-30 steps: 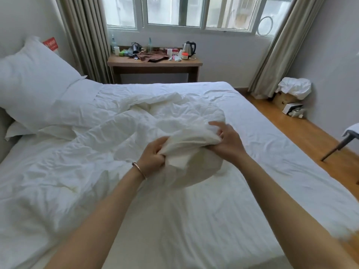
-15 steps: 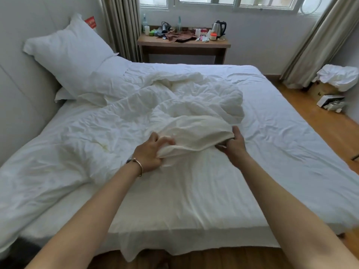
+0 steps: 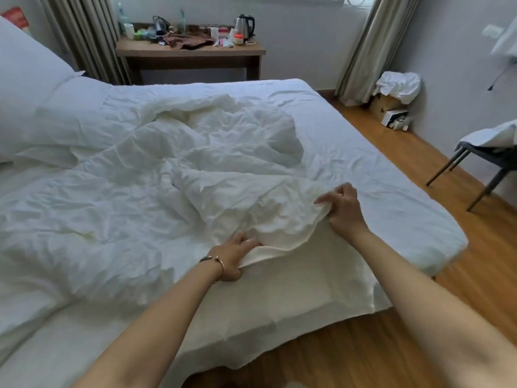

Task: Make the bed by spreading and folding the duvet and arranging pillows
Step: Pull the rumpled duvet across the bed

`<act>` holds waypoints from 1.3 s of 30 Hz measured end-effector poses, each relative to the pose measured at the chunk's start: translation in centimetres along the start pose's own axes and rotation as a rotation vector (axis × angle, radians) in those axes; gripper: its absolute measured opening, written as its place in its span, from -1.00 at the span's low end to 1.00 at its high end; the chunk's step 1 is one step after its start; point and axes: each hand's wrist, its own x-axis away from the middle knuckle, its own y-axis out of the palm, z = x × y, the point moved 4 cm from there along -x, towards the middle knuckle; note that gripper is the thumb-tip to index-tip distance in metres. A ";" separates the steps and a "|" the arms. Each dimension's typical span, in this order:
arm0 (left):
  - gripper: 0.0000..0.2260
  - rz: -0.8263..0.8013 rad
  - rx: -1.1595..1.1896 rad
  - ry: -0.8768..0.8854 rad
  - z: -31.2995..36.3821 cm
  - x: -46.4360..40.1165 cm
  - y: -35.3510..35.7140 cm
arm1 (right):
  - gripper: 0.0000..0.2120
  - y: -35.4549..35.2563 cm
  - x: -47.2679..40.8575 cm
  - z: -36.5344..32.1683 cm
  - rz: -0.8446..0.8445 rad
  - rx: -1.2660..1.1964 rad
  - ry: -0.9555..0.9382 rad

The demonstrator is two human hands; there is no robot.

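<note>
head view: duvet (image 3: 195, 175) edge between left hand (image 3: 233, 259), right hand (image 3: 345, 210)

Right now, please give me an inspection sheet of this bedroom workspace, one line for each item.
Surface: bed, white sheet, wrinkled.
Job's things: duvet bunched in a heap mid-bed, not spread; pillow upright at the headboard.
Clutter: desk crowded with kettle, bottles, cloth.
Hands: left hand and right hand both grip the duvet's near edge.
Cables: nothing seen clearly.
Surroundings: wood floor, curtains, chair at right, lined bin by the wall.
</note>
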 end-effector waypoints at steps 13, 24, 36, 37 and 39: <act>-0.72 0.198 0.342 -0.321 11.6 -14.7 4.3 | -0.57 6.4 7.9 18.7 -0.649 -0.335 0.764; -0.33 0.193 0.386 -0.462 18.7 -26.6 9.6 | 0.06 6.7 8.3 32.4 -0.394 -0.687 1.879; -0.22 0.273 0.738 -0.555 18.9 -33.9 9.3 | -0.32 6.2 -4.7 33.6 0.070 -1.203 1.198; -0.23 0.328 0.788 -0.527 19.6 -34.6 7.8 | -0.26 3.9 -7.3 33.4 0.061 -1.202 0.991; -0.27 0.407 0.849 -0.487 21.4 -35.7 4.6 | -0.15 -0.4 -10.8 33.9 0.050 -1.129 0.642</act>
